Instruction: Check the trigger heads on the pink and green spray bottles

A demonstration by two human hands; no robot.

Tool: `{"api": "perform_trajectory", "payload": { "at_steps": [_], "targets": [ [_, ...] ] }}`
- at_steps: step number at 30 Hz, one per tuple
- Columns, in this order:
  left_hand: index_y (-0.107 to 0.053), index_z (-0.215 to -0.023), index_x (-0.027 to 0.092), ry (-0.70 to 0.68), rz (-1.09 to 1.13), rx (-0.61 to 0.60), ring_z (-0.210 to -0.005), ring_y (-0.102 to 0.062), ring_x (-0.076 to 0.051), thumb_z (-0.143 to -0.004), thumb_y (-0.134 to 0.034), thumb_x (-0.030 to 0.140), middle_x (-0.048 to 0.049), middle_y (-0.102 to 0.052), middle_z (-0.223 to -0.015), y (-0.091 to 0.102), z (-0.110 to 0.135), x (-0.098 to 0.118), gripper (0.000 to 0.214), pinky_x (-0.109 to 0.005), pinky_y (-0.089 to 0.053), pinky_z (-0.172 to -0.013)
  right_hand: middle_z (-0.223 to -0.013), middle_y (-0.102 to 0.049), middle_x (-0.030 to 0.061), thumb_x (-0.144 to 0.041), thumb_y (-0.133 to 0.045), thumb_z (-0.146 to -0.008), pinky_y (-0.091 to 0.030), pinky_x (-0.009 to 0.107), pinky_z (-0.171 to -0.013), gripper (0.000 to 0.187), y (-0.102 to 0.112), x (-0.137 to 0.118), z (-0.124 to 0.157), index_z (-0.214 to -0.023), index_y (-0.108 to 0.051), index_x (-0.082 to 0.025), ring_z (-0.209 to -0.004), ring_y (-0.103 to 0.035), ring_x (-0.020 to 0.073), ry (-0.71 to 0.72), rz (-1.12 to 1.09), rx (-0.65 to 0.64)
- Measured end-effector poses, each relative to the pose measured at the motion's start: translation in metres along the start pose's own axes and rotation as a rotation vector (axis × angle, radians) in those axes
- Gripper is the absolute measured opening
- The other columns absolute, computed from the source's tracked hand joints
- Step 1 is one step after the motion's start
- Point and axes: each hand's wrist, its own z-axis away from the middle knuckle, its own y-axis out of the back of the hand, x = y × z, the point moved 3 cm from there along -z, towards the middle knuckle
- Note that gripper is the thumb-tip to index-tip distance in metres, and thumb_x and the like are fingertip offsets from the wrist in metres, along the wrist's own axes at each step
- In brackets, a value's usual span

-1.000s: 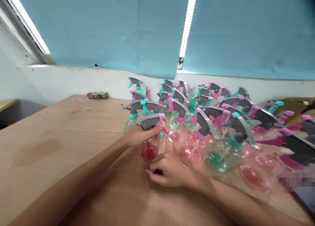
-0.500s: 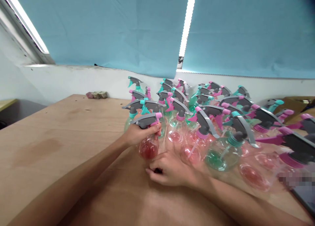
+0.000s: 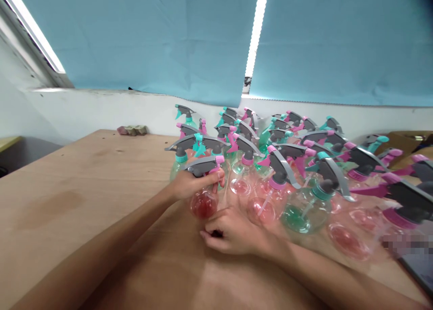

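My left hand (image 3: 194,182) is wrapped around the neck of a clear round spray bottle (image 3: 203,205) with a grey and pink trigger head. The bottle stands upright on the table, and its lower part looks pink-red. My right hand (image 3: 230,231) rests on the table just in front of that bottle, its fingers curled into a loose fist around a dark hollow. Nothing shows between those fingers. Close by on the right stand a spray bottle with a pink collar (image 3: 265,206) and one with a teal collar (image 3: 306,211).
Many more spray bottles with pink or teal heads crowd the wooden table (image 3: 111,188) to the right and behind. A small piece of egg-carton-like material (image 3: 132,130) lies at the back left. A dark-edged flat object (image 3: 414,265) sits at the right edge; a cardboard box (image 3: 411,141) is behind.
Both hands keep almost the same place and hold. Only a very slight shift of the whole view shows.
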Motion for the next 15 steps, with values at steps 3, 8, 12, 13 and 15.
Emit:
{"api": "perform_trajectory", "payload": {
  "at_steps": [3, 8, 12, 13, 15],
  "targets": [
    [-0.075, -0.085, 0.017, 0.003, -0.061, -0.02, -0.072, -0.065, -0.018, -0.096, -0.067, 0.058, -0.0028, -0.067, -0.073, 0.002, 0.0, -0.004, 0.043, -0.029, -0.053, -0.073, -0.068, -0.06, -0.0028, -0.021, -0.062, -0.097, -0.029, 0.029, -0.061, 0.032, 0.001, -0.001, -0.001, -0.067, -0.055, -0.016, -0.061, -0.04, 0.0086, 0.003, -0.006, 0.01],
    [-0.076, -0.093, 0.019, -0.008, -0.098, -0.053, -0.077, -0.066, -0.017, -0.102, -0.061, 0.054, -0.0022, -0.068, -0.078, 0.005, -0.001, -0.011, 0.039, -0.027, -0.052, -0.078, -0.066, -0.057, -0.0033, -0.021, -0.061, -0.098, -0.029, 0.029, -0.061, 0.034, 0.003, -0.003, -0.002, -0.065, -0.052, -0.016, -0.06, -0.039, 0.0086, 0.006, -0.002, -0.003],
    [-0.076, -0.094, 0.019, 0.005, -0.081, -0.036, -0.077, -0.066, -0.017, -0.1, -0.063, 0.056, -0.0023, -0.069, -0.078, 0.004, 0.0, -0.009, 0.04, -0.027, -0.053, -0.078, -0.066, -0.057, -0.0034, -0.021, -0.061, -0.098, -0.029, 0.029, -0.061, 0.034, 0.004, -0.003, -0.002, -0.066, -0.052, -0.017, -0.06, -0.039, 0.0087, 0.002, 0.003, -0.013],
    [-0.076, -0.094, 0.019, 0.004, -0.069, -0.036, -0.076, -0.066, -0.017, -0.099, -0.064, 0.056, -0.0021, -0.069, -0.078, 0.003, 0.0, -0.007, 0.04, -0.027, -0.053, -0.077, -0.066, -0.057, -0.0034, -0.021, -0.061, -0.098, -0.029, 0.029, -0.062, 0.034, 0.004, -0.003, -0.001, -0.066, -0.052, -0.017, -0.06, -0.039, 0.0087, 0.001, 0.001, -0.013],
    [-0.076, -0.093, 0.018, -0.002, -0.045, -0.039, -0.074, -0.065, -0.017, -0.098, -0.066, 0.056, -0.0024, -0.069, -0.079, 0.002, 0.0, -0.004, 0.039, -0.027, -0.053, -0.075, -0.066, -0.057, -0.0033, -0.022, -0.061, -0.099, -0.029, 0.029, -0.062, 0.035, 0.003, -0.003, -0.001, -0.066, -0.051, -0.017, -0.061, -0.039, 0.0086, -0.003, -0.003, -0.01]
  ]
}}
